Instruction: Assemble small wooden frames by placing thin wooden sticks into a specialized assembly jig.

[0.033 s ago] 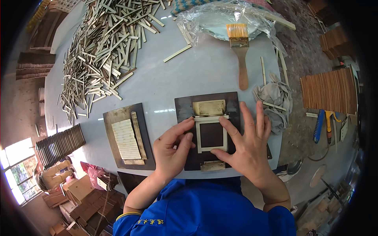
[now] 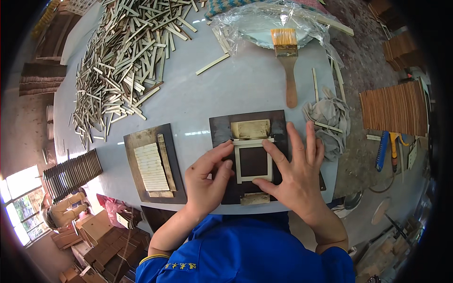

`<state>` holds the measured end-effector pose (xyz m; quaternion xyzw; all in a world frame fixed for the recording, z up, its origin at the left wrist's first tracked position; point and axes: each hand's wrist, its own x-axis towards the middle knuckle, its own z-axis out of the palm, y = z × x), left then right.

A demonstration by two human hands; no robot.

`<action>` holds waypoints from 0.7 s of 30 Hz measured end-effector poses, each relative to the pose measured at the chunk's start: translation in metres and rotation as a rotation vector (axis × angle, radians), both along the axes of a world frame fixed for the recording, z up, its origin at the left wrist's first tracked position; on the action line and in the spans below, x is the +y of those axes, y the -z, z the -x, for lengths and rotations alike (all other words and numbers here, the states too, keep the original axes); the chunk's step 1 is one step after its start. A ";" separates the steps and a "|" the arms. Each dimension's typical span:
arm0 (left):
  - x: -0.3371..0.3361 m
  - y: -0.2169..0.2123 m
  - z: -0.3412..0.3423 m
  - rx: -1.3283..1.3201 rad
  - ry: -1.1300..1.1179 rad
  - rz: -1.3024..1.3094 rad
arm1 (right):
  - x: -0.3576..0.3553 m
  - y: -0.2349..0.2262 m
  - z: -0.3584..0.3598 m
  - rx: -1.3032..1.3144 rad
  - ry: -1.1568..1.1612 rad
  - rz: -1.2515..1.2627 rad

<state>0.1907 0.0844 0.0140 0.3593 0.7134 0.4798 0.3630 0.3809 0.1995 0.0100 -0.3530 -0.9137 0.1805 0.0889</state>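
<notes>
We see the fingers (image 2: pixel 281 160) of the right hand (image 2: pixel 299 181) spread wide, released rather than clenched, the index tip resting at the far right corner of a pale four-sided frame (image 2: pixel 238 165) and the thumb at its near edge. On the left hand (image 2: pixel 203 184) the index tip meets the frame's far left corner, the thumb stands apart below it and the others curl under; we cannot tell whether they grip anything. The frame lies flat on a dark board (image 2: pixel 219 127), between a far wooden block (image 2: pixel 250 129) and a near wooden block (image 2: pixel 255 199). To the left we find a second board (image 2: pixel 175 181) carrying a row of pale strips (image 2: pixel 152 167). Farther out on the grey bench (image 2: pixel 188 101), we see a large heap of loose strips (image 2: pixel 127 61) at far left, a crumpled grey cloth (image 2: pixel 332 113) at right, and a wooden-handled brush (image 2: pixel 290 78) at far right, its bristles toward a plastic-covered bowl (image 2: pixel 257 30).
</notes>
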 end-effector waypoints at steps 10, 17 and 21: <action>0.010 0.002 -0.020 0.942 0.330 0.144 | 0.000 0.003 0.000 0.032 -0.026 0.000; 0.010 0.007 -0.021 1.052 0.339 0.136 | 0.001 0.000 0.000 0.030 -0.032 -0.001; 0.005 0.014 -0.015 0.904 0.317 0.084 | -0.001 0.003 0.002 0.057 -0.027 -0.014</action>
